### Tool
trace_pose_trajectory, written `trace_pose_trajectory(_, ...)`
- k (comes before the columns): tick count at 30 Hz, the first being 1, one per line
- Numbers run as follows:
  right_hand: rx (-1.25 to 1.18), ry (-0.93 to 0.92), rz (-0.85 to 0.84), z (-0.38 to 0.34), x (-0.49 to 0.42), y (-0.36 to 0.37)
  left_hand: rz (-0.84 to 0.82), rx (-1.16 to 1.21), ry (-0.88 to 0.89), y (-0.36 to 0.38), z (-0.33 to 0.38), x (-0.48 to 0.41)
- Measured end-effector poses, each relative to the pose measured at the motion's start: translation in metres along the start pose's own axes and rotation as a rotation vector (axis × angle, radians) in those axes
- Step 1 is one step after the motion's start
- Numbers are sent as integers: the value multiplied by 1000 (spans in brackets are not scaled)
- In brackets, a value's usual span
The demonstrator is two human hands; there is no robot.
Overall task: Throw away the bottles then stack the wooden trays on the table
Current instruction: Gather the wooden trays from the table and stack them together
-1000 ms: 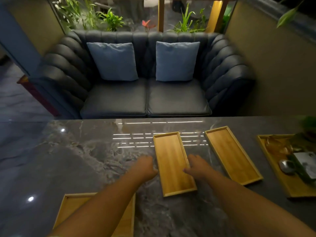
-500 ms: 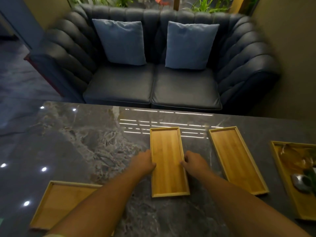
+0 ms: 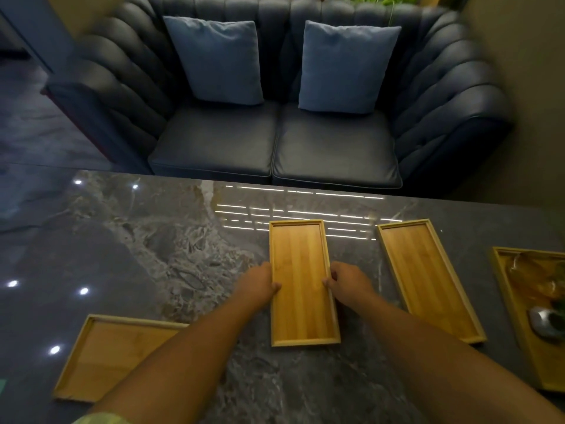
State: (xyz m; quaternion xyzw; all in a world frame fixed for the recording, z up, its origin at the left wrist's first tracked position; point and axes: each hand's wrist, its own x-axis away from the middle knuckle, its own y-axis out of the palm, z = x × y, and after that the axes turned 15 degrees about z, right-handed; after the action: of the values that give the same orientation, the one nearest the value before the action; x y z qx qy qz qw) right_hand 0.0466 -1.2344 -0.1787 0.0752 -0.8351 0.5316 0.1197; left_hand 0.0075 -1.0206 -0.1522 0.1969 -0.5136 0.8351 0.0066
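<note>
A narrow wooden tray (image 3: pixel 301 270) lies lengthwise in the middle of the grey marble table (image 3: pixel 153 249). My left hand (image 3: pixel 258 284) grips its left long edge and my right hand (image 3: pixel 347 284) grips its right long edge, thumbs over the rim. A second empty wooden tray (image 3: pixel 428 280) lies slanted just to the right. A third empty wooden tray (image 3: pixel 113 356) sits at the near left, partly hidden by my left forearm. No bottles are in view.
A fourth wooden tray (image 3: pixel 513 304) at the right edge holds a glass item, a grey metal object and something dark green. A dark blue sofa (image 3: pixel 275 142) with two light blue cushions stands just beyond the table's far edge.
The view has tilted down and drawn nearer. The middle tray has turned from slanted to straight, and both hands have closed on its long edges.
</note>
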Motion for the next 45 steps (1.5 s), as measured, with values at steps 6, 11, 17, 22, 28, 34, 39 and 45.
trace_pose_trajectory(6, 21, -13, 23, -1, 14, 0, 23, 161, -74, 7, -5, 10)
trace_pose_trajectory(11, -7, -53, 37, -2, 27, -18, 75, 169, -6, -8, -8, 21)
trace_pose_trajectory(17, -174, -76, 115, -6, 48, -49, 117, 297, 37, -39, 5, 36)
trace_pose_trajectory(22, -193, -160, 152, -14, 74, -81, 100, 507, -20, -66, 14, 65)
trace_pose_trajectory(28, -263, -178, 200, -26, 104, -113, 107, 773, -143, -88, 21, 95)
trace_pose_trajectory(34, -296, -211, 264, -29, 133, -126, 51, 964, -132, -98, 25, 114)
trace_pose_trajectory(39, -375, -197, 242, -22, 153, -120, 1, 1145, -166, -89, 16, 131)
trace_pose_trajectory(45, -735, 47, 117, -8, 177, -107, 31, 1265, -280, -82, 7, 137)
